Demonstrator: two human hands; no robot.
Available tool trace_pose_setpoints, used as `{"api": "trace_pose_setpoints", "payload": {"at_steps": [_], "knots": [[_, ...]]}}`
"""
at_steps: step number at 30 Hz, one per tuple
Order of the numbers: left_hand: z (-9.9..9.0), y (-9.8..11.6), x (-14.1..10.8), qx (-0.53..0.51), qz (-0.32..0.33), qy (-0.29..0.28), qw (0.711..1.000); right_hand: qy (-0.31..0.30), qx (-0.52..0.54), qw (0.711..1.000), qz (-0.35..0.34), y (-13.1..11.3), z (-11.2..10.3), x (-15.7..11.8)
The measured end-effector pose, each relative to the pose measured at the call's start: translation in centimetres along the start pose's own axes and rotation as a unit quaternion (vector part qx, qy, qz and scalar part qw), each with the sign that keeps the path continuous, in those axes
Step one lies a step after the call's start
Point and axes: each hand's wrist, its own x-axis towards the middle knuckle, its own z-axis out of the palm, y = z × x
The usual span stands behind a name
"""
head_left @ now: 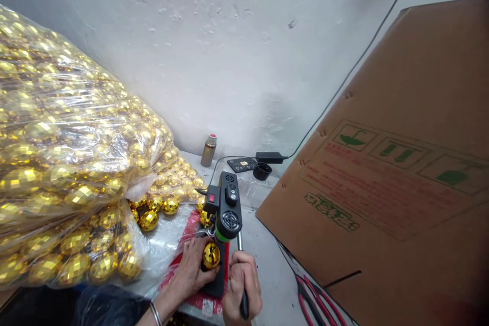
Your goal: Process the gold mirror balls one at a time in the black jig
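Observation:
My left hand [191,267] grips a shiny gold faceted ball [211,257], thumb and fingers around its sides. The ball rests over the black base [217,282] of a small bench machine that resembles a mini drill press. The machine's black head [229,198] has round grilles, a red switch and a green ring low down, beside and just above the ball. Whether it touches the ball I cannot tell. My right hand [242,282] is closed around the black-handled metal lever [244,306] on the machine's right side.
A large clear bag [57,163] of gold balls fills the left, with loose gold balls [148,220] at its mouth. A cardboard box [389,137] stands right, near red-handled scissors [313,300]. Behind are a small bottle [209,151], a power adapter [269,157] and a black cup [262,171].

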Motion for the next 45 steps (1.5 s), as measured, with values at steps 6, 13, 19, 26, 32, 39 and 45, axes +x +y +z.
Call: {"api": "trace_pose_setpoints", "payload": {"at_steps": [6, 13, 19, 26, 32, 39, 45], "knots": [[0.1, -0.3, 0.1, 0.003, 0.009, 0.003, 1.0, 0.001, -0.002, 1.0, 0.015, 0.2, 0.0, -0.4], [0.3, -0.5, 0.1, 0.005, 0.013, 0.003, 1.0, -0.008, -0.004, 1.0, -0.006, 0.0, -0.1, 0.0], [0.5, -0.9, 0.1, 0.006, 0.027, 0.015, 1.0, 0.006, 0.002, 1.0, -0.012, 0.6, 0.3, -0.4], [0.5, -0.6, 0.1, 0.009, 0.014, 0.011, 1.0, -0.004, -0.01, 0.999, -0.04, 1.5, 0.5, -1.4], [0.4, -0.7, 0.3, 0.018, 0.018, 0.011, 1.0, -0.02, -0.003, 0.997, -0.079, 1.8, 0.3, -1.4], [0.7, -2.1, -1.7, 0.052, 0.067, 0.038, 0.996, -0.071, -0.01, 0.996, 0.055, -3.2, -1.2, 4.7], [-1.4, -5.9, -6.1, 0.173, 0.149, 0.087, 0.97, -0.063, 0.019, 0.996, 0.06, -2.8, -0.9, 3.6]]}}
